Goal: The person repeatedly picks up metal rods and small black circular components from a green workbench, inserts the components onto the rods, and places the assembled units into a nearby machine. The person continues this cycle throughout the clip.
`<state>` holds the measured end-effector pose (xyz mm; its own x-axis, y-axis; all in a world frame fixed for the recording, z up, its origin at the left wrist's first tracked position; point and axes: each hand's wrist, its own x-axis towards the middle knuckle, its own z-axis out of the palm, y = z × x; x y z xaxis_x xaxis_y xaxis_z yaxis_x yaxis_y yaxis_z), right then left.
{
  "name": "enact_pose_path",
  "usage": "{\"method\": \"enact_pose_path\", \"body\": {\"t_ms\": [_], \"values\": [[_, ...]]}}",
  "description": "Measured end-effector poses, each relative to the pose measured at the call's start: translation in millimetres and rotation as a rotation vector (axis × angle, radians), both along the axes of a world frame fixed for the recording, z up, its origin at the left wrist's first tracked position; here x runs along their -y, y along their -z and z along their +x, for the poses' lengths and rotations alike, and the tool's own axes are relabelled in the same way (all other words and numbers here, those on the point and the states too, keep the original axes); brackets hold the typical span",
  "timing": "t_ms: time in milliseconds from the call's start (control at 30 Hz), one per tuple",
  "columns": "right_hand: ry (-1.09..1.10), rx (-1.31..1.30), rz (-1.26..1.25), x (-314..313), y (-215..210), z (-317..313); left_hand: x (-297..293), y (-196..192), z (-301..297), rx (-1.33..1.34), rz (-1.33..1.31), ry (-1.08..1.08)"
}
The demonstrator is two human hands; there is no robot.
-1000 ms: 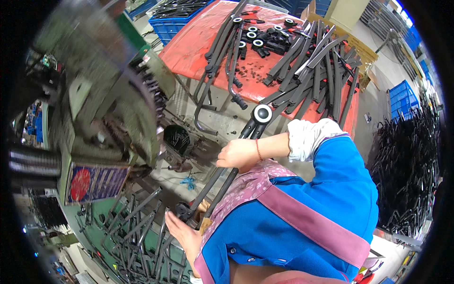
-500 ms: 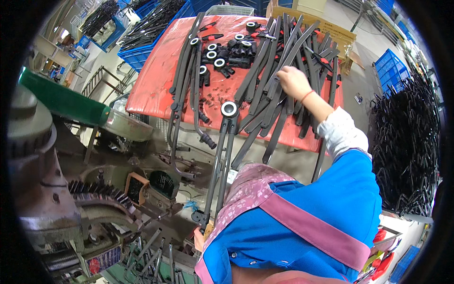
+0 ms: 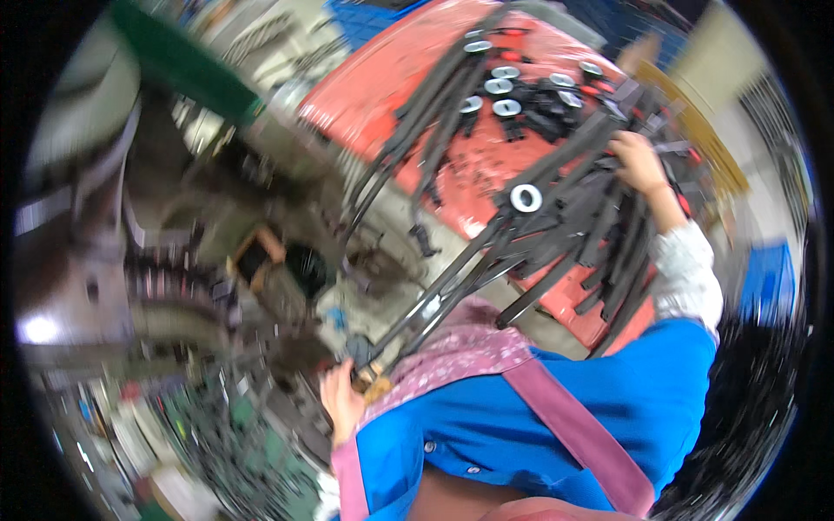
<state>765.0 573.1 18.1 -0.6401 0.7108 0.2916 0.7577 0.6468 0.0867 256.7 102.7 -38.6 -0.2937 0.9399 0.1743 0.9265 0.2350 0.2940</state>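
A black tube frame slants up in front of my apron, with a white-ringed round head at its upper end. My left hand is closed at its lower end, beside a dark round joint. My right hand reaches over a pile of long flat black bars on the red-covered table. Its fingers are closed at the upper end of a bar, though blur softens the fingertips. Further back on the table lie several black fittings with white rings.
Bent black tubes overhang the table's left edge. A large grey machine stands at the left, below a green panel. Many black parts are heaped at the right near a blue crate. A cardboard box stands behind the table.
The whole view has turned and blurred, so the table sits further right and tilted. More of my left hand shows at the frame's lower end. My right hand is still at the bars.
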Motion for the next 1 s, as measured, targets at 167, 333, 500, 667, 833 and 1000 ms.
{"method": "enact_pose_path", "body": {"t_ms": [167,333,500,667,833,1000], "values": [[0.23,-0.093,-0.114,-73.1,25.2,62.6,-14.8,-36.1,18.9,0.011,0.038,-0.045],[0.078,0.074,-0.009,-101.7,-36.4,-42.9,-2.7,-42.5,24.2,0.021,0.118,-0.152],[-0.488,0.025,-0.098,49.2,-97.2,-255.4,8.4,-53.5,23.0,0.019,0.153,-0.183],[-0.884,0.137,-0.454,169.4,-82.8,-386.5,36.1,-69.4,13.7,0.082,0.184,-0.207],[-1.136,0.178,-0.485,253.0,-47.7,-455.2,81.1,-77.7,-0.8,0.101,0.031,-0.232],[-1.228,0.285,-0.447,317.5,-36.3,-488.8,122.2,-69.6,-20.0,0.088,-0.067,-0.294]]}}
